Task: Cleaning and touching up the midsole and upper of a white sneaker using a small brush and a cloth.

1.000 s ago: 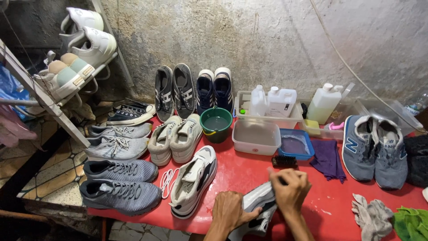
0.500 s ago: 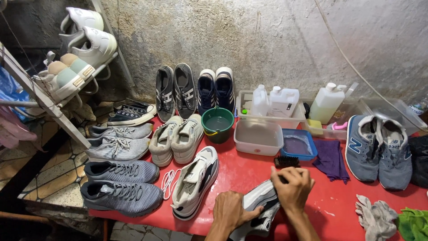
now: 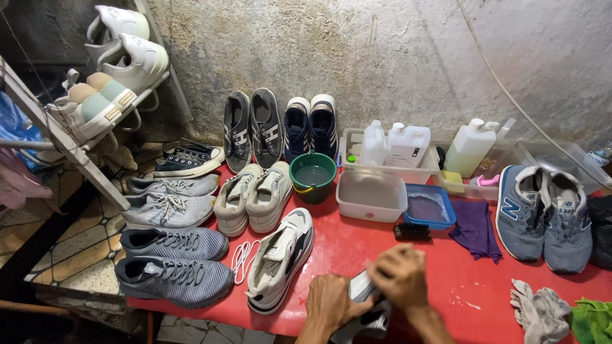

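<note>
Down at the near edge of the red table (image 3: 382, 255), both hands work on one white-and-grey sneaker (image 3: 364, 318) — only part of it shows between them, pale with a dark band, the rest hidden or cut off by the frame. The left hand (image 3: 331, 304) is clamped around its side; the right hand (image 3: 400, 275) lies over the top, blurred, and whether those fingers are closed on anything I cannot tell. Just left of that sneaker lies its apparent mate, a white sneaker with black panels (image 3: 280, 260), with a loose white lace (image 3: 241, 258) beside it. Beyond the sneaker, toward the wall, sit a black scrub brush (image 3: 412, 232), a blue tray (image 3: 429, 207), a white plastic tub (image 3: 371, 196) and a green bucket (image 3: 312, 176) — a purple cloth (image 3: 475, 229) lies right of the brush.
</note>
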